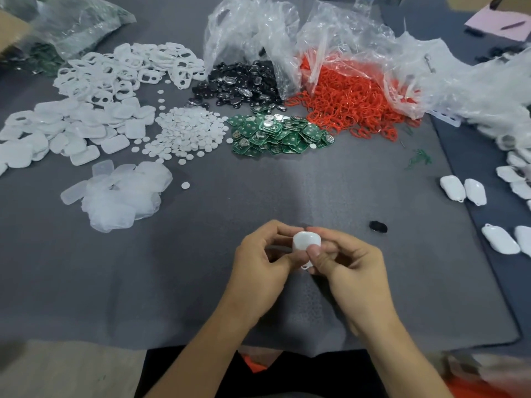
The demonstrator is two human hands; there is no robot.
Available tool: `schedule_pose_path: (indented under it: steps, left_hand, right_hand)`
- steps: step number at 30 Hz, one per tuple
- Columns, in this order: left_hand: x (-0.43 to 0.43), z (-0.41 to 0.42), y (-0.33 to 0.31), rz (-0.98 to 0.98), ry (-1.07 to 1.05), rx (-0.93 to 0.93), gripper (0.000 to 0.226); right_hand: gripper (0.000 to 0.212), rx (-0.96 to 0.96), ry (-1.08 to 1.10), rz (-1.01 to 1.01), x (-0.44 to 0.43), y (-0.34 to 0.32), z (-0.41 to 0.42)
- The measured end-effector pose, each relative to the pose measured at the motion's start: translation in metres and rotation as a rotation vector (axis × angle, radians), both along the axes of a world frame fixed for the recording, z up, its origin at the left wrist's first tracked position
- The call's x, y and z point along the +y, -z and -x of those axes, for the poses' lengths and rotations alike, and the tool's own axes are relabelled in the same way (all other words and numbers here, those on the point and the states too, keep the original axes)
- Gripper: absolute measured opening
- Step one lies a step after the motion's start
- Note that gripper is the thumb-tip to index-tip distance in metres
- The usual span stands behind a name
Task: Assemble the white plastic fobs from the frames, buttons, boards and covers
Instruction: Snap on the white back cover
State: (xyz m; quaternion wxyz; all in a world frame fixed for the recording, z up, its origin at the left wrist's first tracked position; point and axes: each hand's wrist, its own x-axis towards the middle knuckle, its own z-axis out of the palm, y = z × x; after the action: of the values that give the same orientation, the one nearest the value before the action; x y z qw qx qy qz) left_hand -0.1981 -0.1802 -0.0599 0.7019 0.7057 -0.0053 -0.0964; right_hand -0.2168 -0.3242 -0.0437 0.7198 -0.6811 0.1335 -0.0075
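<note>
**Both hands grip one fob at the near edge**

Near the middle of the worktop's near edge, over the grey mat [258, 191], a white fob [306, 242] sits between the two hands. The left hand [258, 262] curls its fingers round the fob's left side, with the thumb bent in below it. The right hand [350, 271] grips it from the right, its fingers bent behind the fob and its thumb pressed on the lower part of the face. A small loop of the fob pokes out below the right thumb. Whether the fob's halves are fully closed cannot be told.

The stock lies toward the far edge. A heap of white frames [129, 70] spreads toward the far left corner. In front of it, running to the left edge, is a heap of white covers [71, 130]. A mound of round white buttons [186, 133] lies just right of the covers, and a pile of green boards [275, 133] lies just beside it. Behind the boards, black parts [238, 87] with shiny metal discs spill from a clear plastic bag [253, 33]. To the right of them, red rings [353, 101] spread from a second bag.

A stack of translucent pieces [123, 193] lies on the left, nearer than the covers. A single black piece [377, 226] rests on the mat to the right of the right hand, apart from it. Finished fobs [462, 189] lie along the right edge.
</note>
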Motion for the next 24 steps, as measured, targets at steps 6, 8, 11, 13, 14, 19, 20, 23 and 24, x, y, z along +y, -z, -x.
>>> schedule_pose_path:
  steps: [6, 8, 11, 13, 14, 19, 20, 23, 24]
  left_hand:
    - [-0.004, 0.005, 0.0, 0.14, 0.021, 0.062, 0.029]
    - [-0.007, 0.006, -0.001, 0.141, 0.046, 0.072, 0.03]
    - [-0.016, 0.008, -0.003, 0.144, 0.073, 0.113, 0.029]
    - [-0.022, 0.009, -0.004, 0.136, 0.108, 0.116, 0.031]
    - [-0.024, 0.009, -0.005, 0.128, 0.122, 0.11, 0.032]
    - [-0.045, 0.009, -0.005, -0.013, 0.155, 0.045, 0.032]
    - [-0.05, 0.008, -0.006, -0.023, 0.167, 0.041, 0.031]
    - [-0.072, 0.003, -0.008, 0.009, 0.198, 0.06, 0.027]
    - [-0.082, 0.002, -0.007, -0.008, 0.202, 0.053, 0.026]
  right_hand:
    - [0.022, 0.05, -0.049, -0.164, -0.012, 0.001, 0.003]
    - [0.02, 0.048, -0.052, -0.176, -0.016, 0.002, 0.005]
    - [0.019, 0.035, -0.024, -0.143, -0.022, 0.004, 0.011]
    - [0.021, 0.041, -0.004, -0.116, -0.03, 0.003, 0.016]
    - [0.025, 0.047, -0.012, -0.099, -0.035, 0.003, 0.018]
    - [0.035, 0.051, -0.037, -0.038, -0.054, 0.001, 0.029]
    - [0.034, 0.039, 0.005, -0.062, -0.056, 0.0, 0.03]
    - [0.026, 0.011, 0.175, -0.142, -0.069, 0.002, 0.032]
    - [0.025, 0.0, 0.222, -0.125, -0.075, 0.004, 0.032]
